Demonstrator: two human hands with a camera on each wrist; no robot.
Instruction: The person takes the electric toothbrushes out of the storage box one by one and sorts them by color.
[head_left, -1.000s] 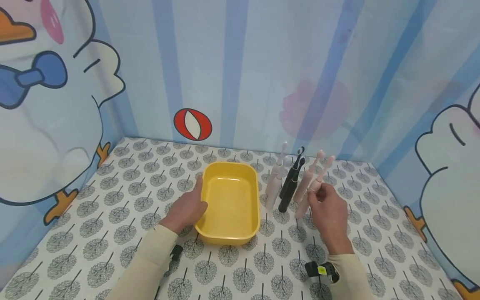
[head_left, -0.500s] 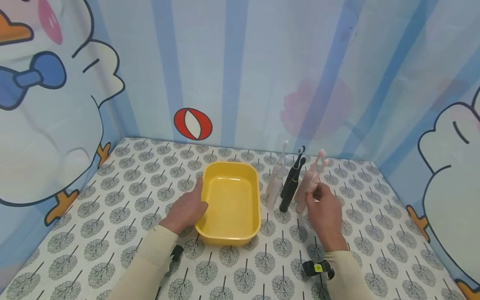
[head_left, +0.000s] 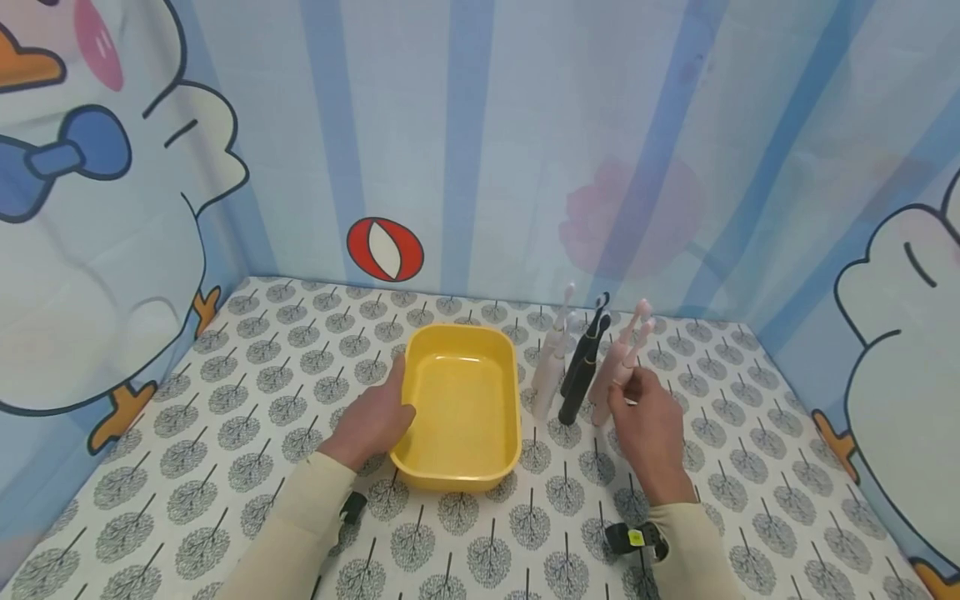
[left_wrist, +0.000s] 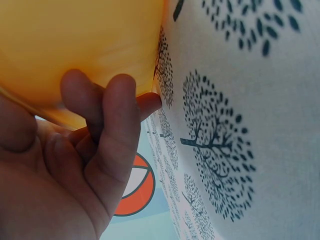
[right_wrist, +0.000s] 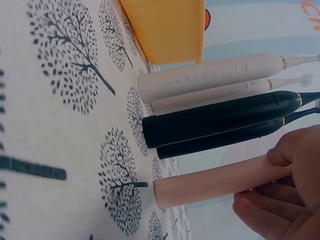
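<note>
My left hand (head_left: 375,417) holds the left side of a yellow rectangular tray (head_left: 457,482), thumb over the rim. In the left wrist view its fingertips press the tray's outer wall (left_wrist: 100,40). My right hand (head_left: 651,429) pinches the upper handle of the nearer pink electric toothbrush (right_wrist: 215,182), which stands upright. Directly behind it is another pink toothbrush (head_left: 628,329). To their left stand two black electric toothbrushes (right_wrist: 215,120), one behind the other, and further left two white ones (right_wrist: 210,75). In the right wrist view the rear pink one is hidden.
A white cloth (head_left: 225,508) printed with dark trees covers the table. Behind it hangs a blue striped curtain (head_left: 517,150) with cartoon ducks, close to the table's back edge. The toothbrushes stand just right of the tray.
My right hand has moved a little left with the nearer pink toothbrush, bringing it up close in front of the other pink one. The left hand and tray have stayed put.
</note>
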